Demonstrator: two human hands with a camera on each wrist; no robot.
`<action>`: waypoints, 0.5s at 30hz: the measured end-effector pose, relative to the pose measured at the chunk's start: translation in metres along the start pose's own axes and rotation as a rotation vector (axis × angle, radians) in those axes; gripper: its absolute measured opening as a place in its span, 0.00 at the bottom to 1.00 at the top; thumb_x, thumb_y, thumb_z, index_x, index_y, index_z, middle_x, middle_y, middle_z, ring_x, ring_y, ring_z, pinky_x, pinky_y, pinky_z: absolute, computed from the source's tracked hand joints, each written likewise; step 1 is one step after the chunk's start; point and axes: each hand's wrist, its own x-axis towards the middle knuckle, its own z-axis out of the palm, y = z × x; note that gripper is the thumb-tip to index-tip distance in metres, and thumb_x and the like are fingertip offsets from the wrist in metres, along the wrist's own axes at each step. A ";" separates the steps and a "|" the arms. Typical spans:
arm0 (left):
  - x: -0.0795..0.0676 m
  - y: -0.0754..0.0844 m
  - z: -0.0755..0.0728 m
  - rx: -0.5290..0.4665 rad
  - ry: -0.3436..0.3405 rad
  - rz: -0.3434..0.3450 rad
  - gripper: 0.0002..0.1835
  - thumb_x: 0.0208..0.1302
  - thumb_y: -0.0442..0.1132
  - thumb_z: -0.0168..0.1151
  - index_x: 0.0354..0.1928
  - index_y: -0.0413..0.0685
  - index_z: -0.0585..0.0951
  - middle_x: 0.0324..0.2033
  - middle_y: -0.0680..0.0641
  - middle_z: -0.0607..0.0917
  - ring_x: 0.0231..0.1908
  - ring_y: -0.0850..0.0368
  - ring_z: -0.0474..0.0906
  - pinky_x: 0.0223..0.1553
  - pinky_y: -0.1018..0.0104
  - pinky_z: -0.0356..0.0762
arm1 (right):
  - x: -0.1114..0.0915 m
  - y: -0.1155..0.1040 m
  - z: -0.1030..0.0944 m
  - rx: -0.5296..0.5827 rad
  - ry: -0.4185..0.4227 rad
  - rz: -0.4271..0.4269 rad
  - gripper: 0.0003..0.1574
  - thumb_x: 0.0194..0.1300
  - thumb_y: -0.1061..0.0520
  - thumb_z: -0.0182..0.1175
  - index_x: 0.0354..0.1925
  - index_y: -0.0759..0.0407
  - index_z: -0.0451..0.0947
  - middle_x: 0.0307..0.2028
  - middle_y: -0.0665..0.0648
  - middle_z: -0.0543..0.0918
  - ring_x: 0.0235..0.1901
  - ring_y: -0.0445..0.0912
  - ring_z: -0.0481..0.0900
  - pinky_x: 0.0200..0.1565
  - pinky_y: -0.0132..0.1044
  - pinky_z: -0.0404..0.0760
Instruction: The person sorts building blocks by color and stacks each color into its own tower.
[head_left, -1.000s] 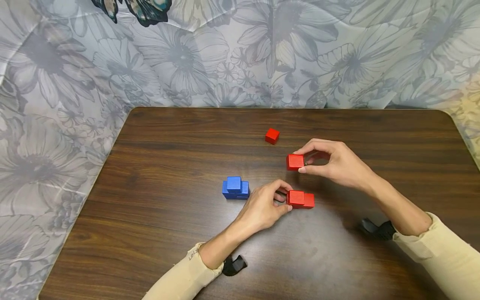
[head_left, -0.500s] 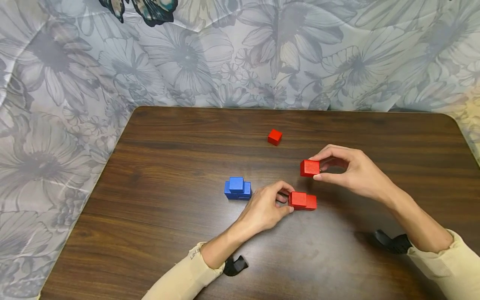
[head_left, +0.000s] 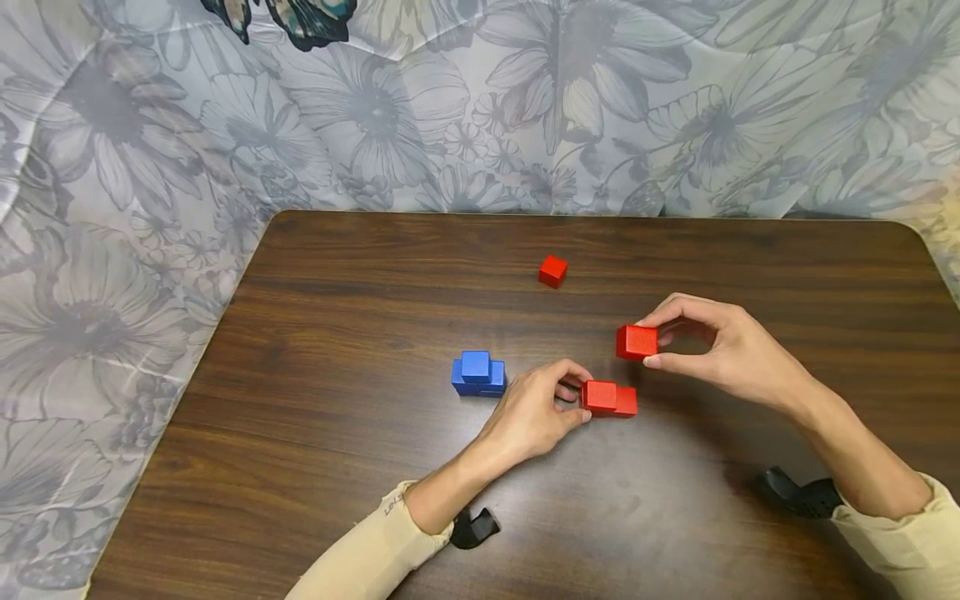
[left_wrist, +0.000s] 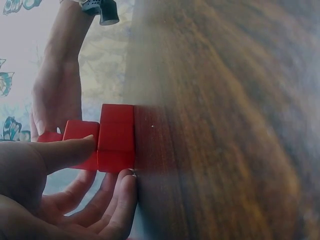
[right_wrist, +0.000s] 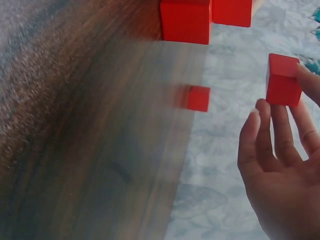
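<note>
My left hand (head_left: 536,412) pinches the upper red block (head_left: 600,394) of a small stack. Its thumb (left_wrist: 75,150) lies along one side of that block, and the fingers reach round the far side. Underneath, the lower red blocks (left_wrist: 118,135) rest on the table in a row, jutting out to the right. Raised above the table, a separate red block (head_left: 637,342) sits between the thumb and fingertips of my right hand (head_left: 716,350). In the right wrist view this held block (right_wrist: 283,82) is well clear of the tabletop, apart from the stack.
A single red block (head_left: 553,271) lies near the back of the brown wooden table (head_left: 300,333). Left of my left hand stands a stack of blue blocks (head_left: 477,373), one on top of a lower row. A flowered cloth (head_left: 450,100) hangs behind the table.
My right hand has moved to the right and a little nearer with its red block. My left hand stays at the red stack; the view has shifted slightly.
</note>
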 end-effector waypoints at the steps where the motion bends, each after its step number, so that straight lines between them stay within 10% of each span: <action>1: 0.000 0.000 0.000 -0.002 0.001 0.000 0.19 0.57 0.37 0.74 0.51 0.54 0.82 0.45 0.57 0.85 0.40 0.68 0.81 0.40 0.76 0.76 | -0.001 0.000 0.000 -0.002 -0.004 0.004 0.26 0.50 0.70 0.75 0.46 0.52 0.82 0.40 0.52 0.83 0.38 0.45 0.80 0.43 0.27 0.78; 15: 0.000 -0.001 0.001 -0.012 0.002 0.005 0.19 0.57 0.36 0.74 0.51 0.53 0.82 0.44 0.57 0.86 0.40 0.67 0.82 0.41 0.76 0.76 | -0.016 0.010 0.011 0.001 -0.083 -0.004 0.25 0.50 0.67 0.77 0.44 0.47 0.81 0.38 0.47 0.83 0.38 0.44 0.82 0.43 0.29 0.79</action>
